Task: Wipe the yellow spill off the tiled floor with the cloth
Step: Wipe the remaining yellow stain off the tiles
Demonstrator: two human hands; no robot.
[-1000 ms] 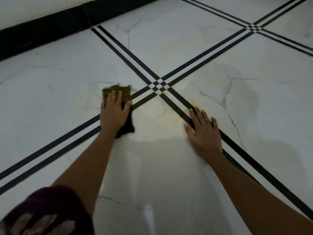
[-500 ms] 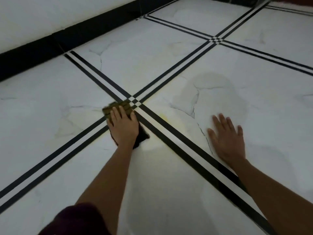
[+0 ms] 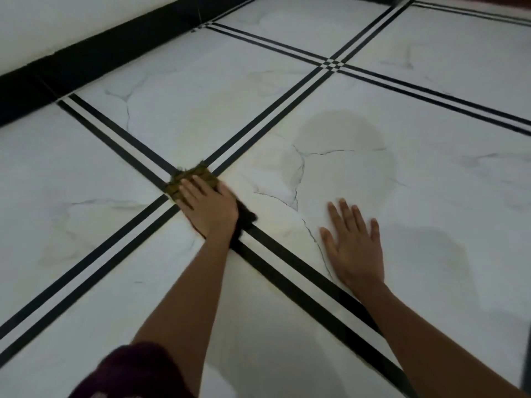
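My left hand [image 3: 209, 208] presses flat on an olive-brown cloth [image 3: 188, 178] that covers the crossing of the black floor stripes; a dark part of the cloth sticks out to the right of my wrist. My right hand [image 3: 355, 245] lies flat on the white marble tile, fingers spread, holding nothing. A faint yellowish smear [image 3: 290, 234] shows on the tile between my two hands, beside the black stripe. Whatever lies under the cloth is hidden.
White marble-look tiles [image 3: 201, 104] with double black stripes [image 3: 86, 271] cover the floor. A black skirting board [image 3: 94, 56] runs along the wall at the upper left. A dark maroon sleeve [image 3: 129, 374] shows at the bottom left.
My left hand has slid the cloth rightward onto the stripe crossing. My right hand has shifted right, off the stripe onto the tile. The bright yellow patch has faded to a faint smear.
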